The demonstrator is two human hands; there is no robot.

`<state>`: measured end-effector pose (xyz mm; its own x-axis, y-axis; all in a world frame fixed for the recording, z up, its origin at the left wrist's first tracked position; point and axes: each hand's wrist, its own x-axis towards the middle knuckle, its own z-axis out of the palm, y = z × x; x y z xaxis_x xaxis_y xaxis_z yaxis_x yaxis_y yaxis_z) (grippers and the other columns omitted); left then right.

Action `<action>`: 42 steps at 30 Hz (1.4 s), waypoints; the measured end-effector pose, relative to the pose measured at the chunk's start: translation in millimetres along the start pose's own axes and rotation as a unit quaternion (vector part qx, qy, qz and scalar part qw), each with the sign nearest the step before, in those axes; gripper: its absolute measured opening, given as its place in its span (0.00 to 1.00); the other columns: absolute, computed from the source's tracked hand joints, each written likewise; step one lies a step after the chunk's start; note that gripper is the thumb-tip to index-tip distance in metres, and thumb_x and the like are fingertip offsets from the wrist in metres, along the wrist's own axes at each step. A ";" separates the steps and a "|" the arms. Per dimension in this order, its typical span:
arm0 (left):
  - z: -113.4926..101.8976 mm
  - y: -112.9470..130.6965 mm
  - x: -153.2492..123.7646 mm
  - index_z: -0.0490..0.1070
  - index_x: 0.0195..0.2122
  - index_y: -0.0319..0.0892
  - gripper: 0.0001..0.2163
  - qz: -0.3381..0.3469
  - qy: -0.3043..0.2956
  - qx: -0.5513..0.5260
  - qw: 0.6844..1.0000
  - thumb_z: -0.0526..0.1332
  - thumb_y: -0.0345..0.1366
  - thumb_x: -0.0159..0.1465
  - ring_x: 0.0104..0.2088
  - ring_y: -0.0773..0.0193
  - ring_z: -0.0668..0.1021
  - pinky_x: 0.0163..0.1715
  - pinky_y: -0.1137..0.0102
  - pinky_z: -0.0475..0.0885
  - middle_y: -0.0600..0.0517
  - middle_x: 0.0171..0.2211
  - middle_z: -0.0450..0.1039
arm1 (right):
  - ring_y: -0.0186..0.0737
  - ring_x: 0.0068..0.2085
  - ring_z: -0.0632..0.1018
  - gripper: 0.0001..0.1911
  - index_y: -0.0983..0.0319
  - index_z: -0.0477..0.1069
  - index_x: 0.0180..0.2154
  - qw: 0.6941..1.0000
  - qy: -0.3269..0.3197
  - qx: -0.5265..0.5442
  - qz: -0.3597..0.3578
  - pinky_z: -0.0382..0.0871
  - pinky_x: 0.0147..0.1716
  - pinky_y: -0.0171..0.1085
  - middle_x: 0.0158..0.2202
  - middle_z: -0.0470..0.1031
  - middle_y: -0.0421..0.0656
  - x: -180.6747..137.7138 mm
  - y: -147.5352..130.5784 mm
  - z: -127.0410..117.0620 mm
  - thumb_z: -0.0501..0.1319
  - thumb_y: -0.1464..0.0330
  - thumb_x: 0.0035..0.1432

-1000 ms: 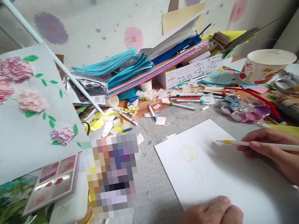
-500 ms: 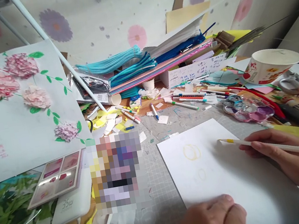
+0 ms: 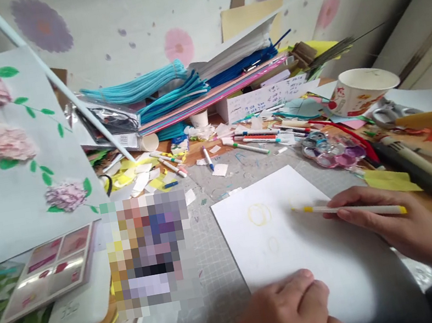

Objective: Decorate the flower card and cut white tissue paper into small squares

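Note:
A white sheet of paper (image 3: pixel 298 247) lies on a grey cutting mat (image 3: pixel 219 272), with faint yellow circles (image 3: pixel 259 214) drawn near its upper left. My right hand (image 3: pixel 390 225) rests at the sheet's right edge, closed on a yellow marker (image 3: pixel 350 208) whose tip points left over the paper. My left hand (image 3: pixel 289 315) sits on the sheet's near edge, fingers curled loosely with nothing seen in them.
A flower collage sheet (image 3: pixel 2 160) leans at left. Stacked folders and coloured paper (image 3: pixel 195 90) fill the back. Loose markers (image 3: pixel 254 141), a paint palette (image 3: pixel 333 149), a paper cup (image 3: pixel 362 91) and scissors (image 3: pixel 391 111) crowd the right. A white power bank (image 3: pixel 75 309) lies at lower left.
The view has shifted, so everything sits a little further left and lower in frame. Both hands and the marker keep the same pose on the paper.

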<state>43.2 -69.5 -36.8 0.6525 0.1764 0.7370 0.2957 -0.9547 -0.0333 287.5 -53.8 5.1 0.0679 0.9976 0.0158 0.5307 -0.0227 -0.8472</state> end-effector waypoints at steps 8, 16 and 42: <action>-8.9 -4.0 2.5 0.60 0.22 0.41 0.09 0.033 -0.029 0.010 0.999 0.56 0.27 0.59 0.32 0.63 0.81 0.30 0.74 0.77 0.51 0.27 0.74 | 0.33 0.21 0.67 0.15 0.62 0.75 0.27 0.989 0.000 0.116 0.090 0.56 0.16 0.32 0.23 0.74 0.41 -3.2 15.1 -13.9 0.66 0.56 0.51; -5.7 -4.0 0.9 0.59 0.23 0.42 0.09 0.026 -0.037 0.014 0.999 0.56 0.26 0.58 0.33 0.64 0.81 0.32 0.75 0.78 0.52 0.28 0.74 | 0.41 0.29 0.76 0.15 0.61 0.75 0.30 0.985 0.069 0.125 0.101 0.66 0.28 0.35 0.25 0.79 0.43 6.8 17.2 -12.4 0.67 0.56 0.49; -7.8 -1.8 3.4 0.61 0.22 0.41 0.09 0.028 -0.023 -0.004 0.999 0.56 0.26 0.58 0.33 0.62 0.81 0.31 0.73 0.78 0.50 0.28 0.76 | 0.37 0.26 0.73 0.11 0.61 0.75 0.24 0.982 0.017 0.181 0.055 0.64 0.25 0.33 0.23 0.76 0.41 8.9 4.3 -6.4 0.68 0.60 0.46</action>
<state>39.5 -69.1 -29.0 0.6995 0.1328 0.7022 0.2516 -0.9655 -0.0680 295.8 -45.4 5.0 0.1392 0.9875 -0.0733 0.1849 -0.0986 -0.9778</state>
